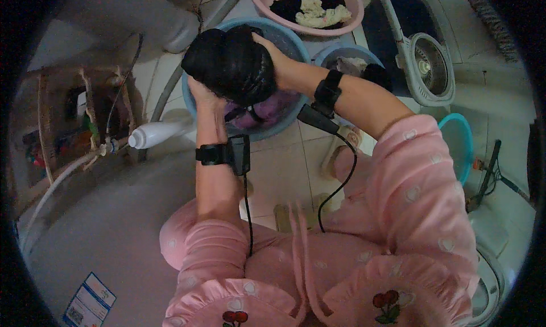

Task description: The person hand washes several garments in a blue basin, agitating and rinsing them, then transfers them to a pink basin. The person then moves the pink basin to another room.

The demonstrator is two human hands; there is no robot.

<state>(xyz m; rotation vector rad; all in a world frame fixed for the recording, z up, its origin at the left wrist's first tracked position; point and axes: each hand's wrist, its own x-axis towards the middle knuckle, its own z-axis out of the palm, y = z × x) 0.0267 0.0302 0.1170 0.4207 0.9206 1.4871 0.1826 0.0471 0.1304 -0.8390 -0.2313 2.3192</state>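
Observation:
Both of my hands grip a bunched, wet-looking black cloth (232, 64) above a blue basin (256, 135). My left hand (204, 90) holds it from the lower left, its fingers mostly hidden behind the bundle. On the right side, my right hand (275, 64) presses against it, with most fingers hidden too. Below the bundle, purple fabric (273, 109) with a dark strap lies in the basin. Each wrist wears a black strap with a cabled device.
Past the blue basin stands a pink basin (356, 24) holding black and cream cloth. A smaller blue basin (332, 54) with cloth sits to the right, beside a grey spin mop bucket (448, 88). A white bottle (160, 134) lies left of my forearm. A turquoise basin (467, 143) leans at right.

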